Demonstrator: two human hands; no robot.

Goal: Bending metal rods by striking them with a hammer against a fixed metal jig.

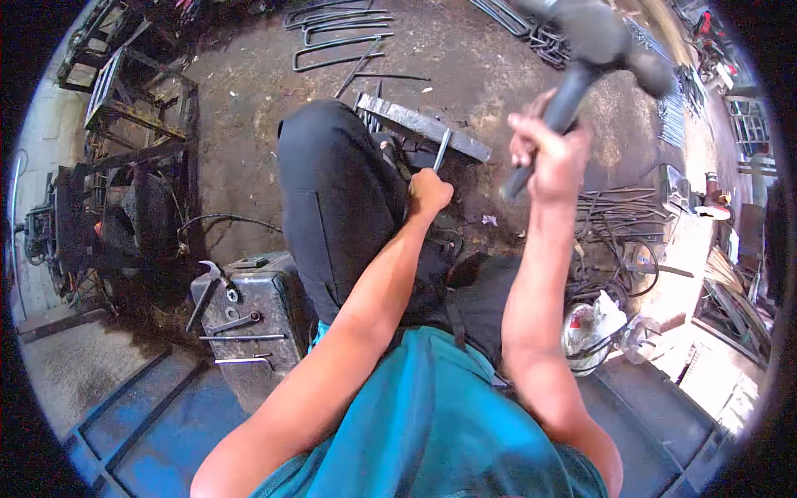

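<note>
My left hand point(429, 195) is closed around a thin metal rod point(443, 149), beside my bent knee. The rod's upper end lies against a thick, flat steel bar point(415, 124) that slants across the floor in front of me. Raised at the upper right, my right hand point(554, 153) grips a large hammer point(569, 98) by its dark handle. Its heavy head is slightly smeared by motion and stands well apart from the rod. What props up the steel bar is partly hidden behind my knee.
On my left a metal box point(249, 378) carries a claw hammer point(199, 303), a wrench point(232, 323) and thin rods. Bent rods point(340, 56) lie ahead. Straight rods point(623, 207), cables and a white plastic bag point(610, 315) are at right. A metal frame point(137, 120) stands far left.
</note>
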